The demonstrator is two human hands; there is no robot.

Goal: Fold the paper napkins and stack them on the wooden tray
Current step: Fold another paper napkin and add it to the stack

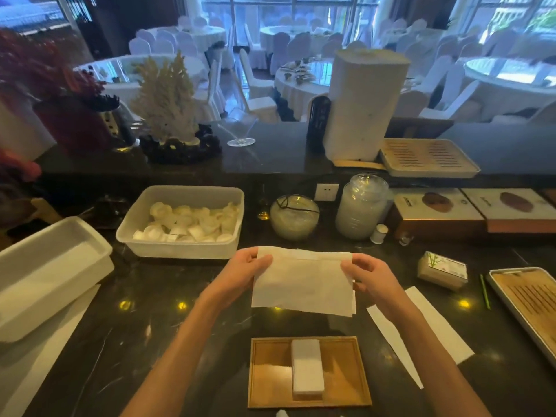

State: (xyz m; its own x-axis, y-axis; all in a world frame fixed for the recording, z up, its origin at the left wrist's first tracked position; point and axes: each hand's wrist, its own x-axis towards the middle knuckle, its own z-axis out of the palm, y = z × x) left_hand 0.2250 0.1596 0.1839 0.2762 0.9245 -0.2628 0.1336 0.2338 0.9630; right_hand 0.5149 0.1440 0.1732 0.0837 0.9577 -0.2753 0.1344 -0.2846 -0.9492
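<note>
The dark stone counter [156, 341] carries everything, and it is glossy, so thin paper can slide on it if the fold is pressed down there. At the near edge, in the middle, lies the wooden tray [270, 374] with a stack of folded napkins [307, 367] standing in its centre. The stack is narrow and rather tall, so a new piece put down off-centre could make it lean or fall over.

Above the counter, beyond the tray, the person holds a paper napkin [302, 281] in the air. It is already doubled once; on the right side a second layer shows past the front one, so the edges do not match exactly. If the next fold starts like this, the error will probably grow and the piece will not fit the stack.

The left hand [249, 266] pinches the upper left corner between thumb and fingers, and the right hand [367, 273] pinches the right edge the same way. Pulling apart too hard could tear the soft paper.
</note>
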